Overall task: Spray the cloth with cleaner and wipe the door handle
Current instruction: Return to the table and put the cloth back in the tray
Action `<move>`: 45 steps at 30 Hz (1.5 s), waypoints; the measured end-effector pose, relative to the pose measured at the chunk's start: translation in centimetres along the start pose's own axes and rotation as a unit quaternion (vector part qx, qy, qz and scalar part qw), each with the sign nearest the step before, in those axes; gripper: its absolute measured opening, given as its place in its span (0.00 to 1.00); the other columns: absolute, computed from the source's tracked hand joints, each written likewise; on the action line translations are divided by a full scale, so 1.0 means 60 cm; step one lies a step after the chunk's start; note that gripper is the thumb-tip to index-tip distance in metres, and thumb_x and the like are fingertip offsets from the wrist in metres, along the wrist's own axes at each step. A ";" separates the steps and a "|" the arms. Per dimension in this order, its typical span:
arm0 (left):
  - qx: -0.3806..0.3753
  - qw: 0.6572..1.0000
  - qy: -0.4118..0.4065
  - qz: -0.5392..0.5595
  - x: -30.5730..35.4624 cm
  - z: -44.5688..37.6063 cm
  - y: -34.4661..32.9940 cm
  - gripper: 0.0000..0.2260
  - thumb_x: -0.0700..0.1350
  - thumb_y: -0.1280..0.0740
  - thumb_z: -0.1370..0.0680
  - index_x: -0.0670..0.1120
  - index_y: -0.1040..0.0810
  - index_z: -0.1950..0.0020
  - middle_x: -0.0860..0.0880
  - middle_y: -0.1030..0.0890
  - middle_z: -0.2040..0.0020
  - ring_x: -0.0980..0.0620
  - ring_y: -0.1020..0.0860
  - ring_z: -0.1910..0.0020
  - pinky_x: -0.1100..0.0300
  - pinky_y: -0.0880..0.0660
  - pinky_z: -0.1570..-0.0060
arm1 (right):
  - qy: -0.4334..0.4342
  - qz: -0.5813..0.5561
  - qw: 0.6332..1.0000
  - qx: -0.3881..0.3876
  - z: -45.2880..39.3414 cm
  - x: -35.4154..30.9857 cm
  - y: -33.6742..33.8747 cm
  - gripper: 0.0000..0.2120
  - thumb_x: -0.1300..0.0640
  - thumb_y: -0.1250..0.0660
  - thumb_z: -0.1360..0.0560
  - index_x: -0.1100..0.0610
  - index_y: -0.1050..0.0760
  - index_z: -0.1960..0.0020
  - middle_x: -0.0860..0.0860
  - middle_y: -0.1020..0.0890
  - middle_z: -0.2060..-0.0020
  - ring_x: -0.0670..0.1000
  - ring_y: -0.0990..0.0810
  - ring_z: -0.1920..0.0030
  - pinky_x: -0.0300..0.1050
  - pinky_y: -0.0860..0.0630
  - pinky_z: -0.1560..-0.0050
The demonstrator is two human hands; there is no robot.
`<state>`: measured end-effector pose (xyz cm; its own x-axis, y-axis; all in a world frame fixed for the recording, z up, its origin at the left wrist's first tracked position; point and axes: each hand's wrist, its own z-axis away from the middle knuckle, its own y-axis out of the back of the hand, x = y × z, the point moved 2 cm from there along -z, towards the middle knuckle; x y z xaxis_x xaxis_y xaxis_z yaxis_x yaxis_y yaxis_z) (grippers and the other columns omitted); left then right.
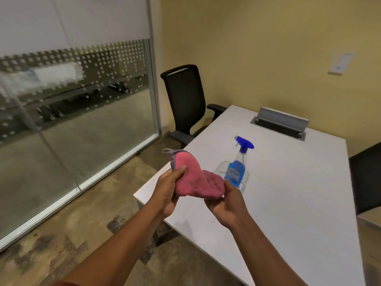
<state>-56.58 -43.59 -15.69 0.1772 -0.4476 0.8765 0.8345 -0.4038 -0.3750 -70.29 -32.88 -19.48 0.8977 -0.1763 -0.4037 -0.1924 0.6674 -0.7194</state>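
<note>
A pink cloth with a grey stitched edge and a small loop is held up between both hands over the near left corner of the white table. My left hand grips its left side with the thumb on top. My right hand pinches its right end. Just behind the cloth stands a clear spray bottle of blue cleaner with a blue trigger head, upright on the table. No door handle is in view.
A black office chair stands at the table's far left end, another dark chair at the right edge. A grey cable box is set into the tabletop. A glass partition runs along the left.
</note>
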 end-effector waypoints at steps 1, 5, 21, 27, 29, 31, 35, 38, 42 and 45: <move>-0.010 1.000 0.012 -0.003 0.001 -0.016 0.000 0.15 0.48 0.27 0.23 0.45 0.20 0.38 0.44 0.13 0.47 0.49 0.13 0.51 0.58 0.18 0.60 | 0.018 -0.004 1.000 0.004 -0.008 -0.006 -0.004 0.15 0.54 0.29 0.23 0.53 0.25 0.38 0.61 0.14 0.48 0.63 0.14 0.48 0.60 0.18 0.51; -0.053 0.997 0.053 -0.023 -0.001 -0.075 -0.011 0.12 0.46 0.30 0.21 0.44 0.20 0.39 0.45 0.12 0.49 0.50 0.13 0.52 0.60 0.18 0.61 | 0.070 0.001 0.997 0.013 -0.031 -0.029 -0.007 0.20 0.50 0.32 0.21 0.52 0.27 0.31 0.60 0.17 0.40 0.63 0.18 0.40 0.65 0.24 0.38; -0.068 0.990 0.126 -0.013 -0.057 -0.226 -0.153 0.13 0.49 0.42 0.14 0.48 0.22 0.36 0.50 0.14 0.45 0.53 0.14 0.52 0.59 0.17 0.60 | 0.218 0.138 0.966 0.017 -0.128 -0.163 0.007 0.21 0.43 0.44 0.17 0.53 0.23 0.33 0.51 0.16 0.39 0.51 0.18 0.38 0.55 0.26 0.34; -0.032 0.989 0.138 0.028 -0.071 -0.254 -0.176 0.16 0.50 0.44 0.14 0.47 0.24 0.32 0.47 0.15 0.43 0.48 0.15 0.47 0.53 0.18 0.54 | 0.290 0.307 0.905 0.050 -0.156 -0.189 -0.002 0.25 0.37 0.43 0.23 0.53 0.18 0.41 0.53 0.14 0.45 0.50 0.16 0.44 0.46 0.21 0.43; -0.035 0.986 0.160 0.032 -0.074 -0.261 -0.178 0.20 0.52 0.45 0.14 0.43 0.25 0.29 0.43 0.17 0.37 0.42 0.18 0.40 0.47 0.21 0.42 | 0.317 0.343 0.882 0.055 -0.161 -0.191 -0.002 0.23 0.37 0.43 0.24 0.51 0.18 0.44 0.51 0.14 0.48 0.49 0.16 0.47 0.39 0.21 0.49; -0.049 0.981 0.182 0.040 -0.077 -0.271 -0.179 0.22 0.54 0.46 0.14 0.42 0.26 0.28 0.41 0.19 0.35 0.39 0.21 0.36 0.43 0.26 0.33 | 0.339 0.379 0.860 0.038 -0.167 -0.188 -0.003 0.17 0.40 0.43 0.21 0.45 0.18 0.45 0.45 0.13 0.51 0.46 0.16 0.48 0.33 0.22 0.53; -0.079 0.975 0.202 0.056 -0.079 -0.297 -0.183 0.24 0.57 0.48 0.15 0.44 0.27 0.27 0.41 0.20 0.33 0.38 0.23 0.33 0.38 0.33 0.27 | 0.361 0.439 0.823 0.002 -0.174 -0.171 -0.017 0.16 0.45 0.44 0.18 0.44 0.21 0.37 0.36 0.15 0.48 0.39 0.18 0.45 0.29 0.24 0.49; -0.093 0.972 0.205 0.072 -0.082 -0.311 -0.183 0.23 0.57 0.46 0.15 0.46 0.24 0.29 0.40 0.18 0.35 0.37 0.21 0.35 0.37 0.29 0.30 | 0.392 0.481 0.784 -0.005 -0.173 -0.157 -0.039 0.18 0.38 0.45 0.19 0.40 0.24 0.34 0.42 0.16 0.43 0.41 0.19 0.42 0.34 0.22 0.45; -0.110 0.969 0.211 0.070 -0.074 -0.324 -0.178 0.22 0.57 0.44 0.16 0.46 0.22 0.31 0.40 0.17 0.37 0.37 0.20 0.37 0.39 0.24 0.35 | 0.412 0.535 0.738 -0.005 -0.175 -0.132 -0.068 0.23 0.40 0.46 0.19 0.45 0.31 0.26 0.48 0.22 0.32 0.46 0.24 0.33 0.48 0.25 0.33; -0.134 0.964 0.218 0.072 -0.067 -0.335 -0.175 0.22 0.58 0.43 0.16 0.46 0.21 0.33 0.40 0.16 0.39 0.39 0.17 0.40 0.45 0.18 0.44 | 0.423 0.572 0.702 0.009 -0.179 -0.123 -0.088 0.22 0.47 0.45 0.18 0.48 0.33 0.25 0.44 0.27 0.28 0.41 0.29 0.28 0.49 0.31 0.28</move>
<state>-76.56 -53.60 -21.32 -0.0037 -0.7831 0.6219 0.6424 -0.4785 -0.5986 -80.18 -42.90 -18.77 -0.3996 0.1210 -0.9087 -0.5837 0.7307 0.3540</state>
